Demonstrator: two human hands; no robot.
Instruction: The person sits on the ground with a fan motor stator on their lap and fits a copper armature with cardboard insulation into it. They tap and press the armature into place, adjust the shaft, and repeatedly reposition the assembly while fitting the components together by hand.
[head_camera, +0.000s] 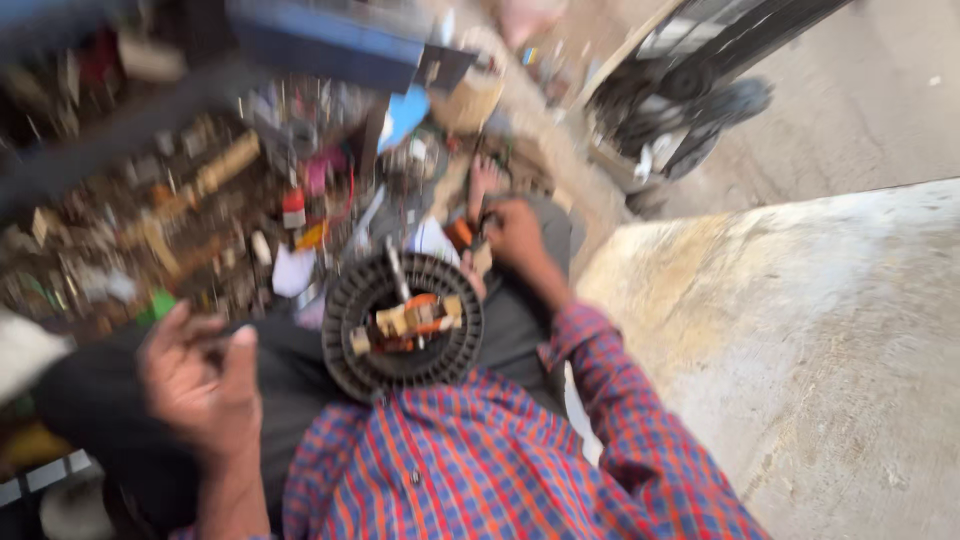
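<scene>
On the lap, against dark trousers, sits a round black ribbed motor part, tilted toward the camera, with copper-orange windings and pale blocks at its centre and a thin metal shaft sticking up from the middle. Frame is motion-blurred, detail soft.

Right hand is just beyond the far rim of the motor part, fingers curled shut around a small orange-and-dark tool; tool type too blurred to tell. Left hand is well apart to the left, raised, fingers bent with thumb and fingertips drawn together; seems to pinch something tiny or nothing, cannot tell which.

Judgement: nothing steadies the motor part right now, it only rests on the legs, so it would be better braced with the left hand at the rim before the tool goes near the windings, which look easy to nick.

Checked red-blue shirt fills the bottom. Cluttered heap of scrap parts lies left, concrete slab right.
</scene>
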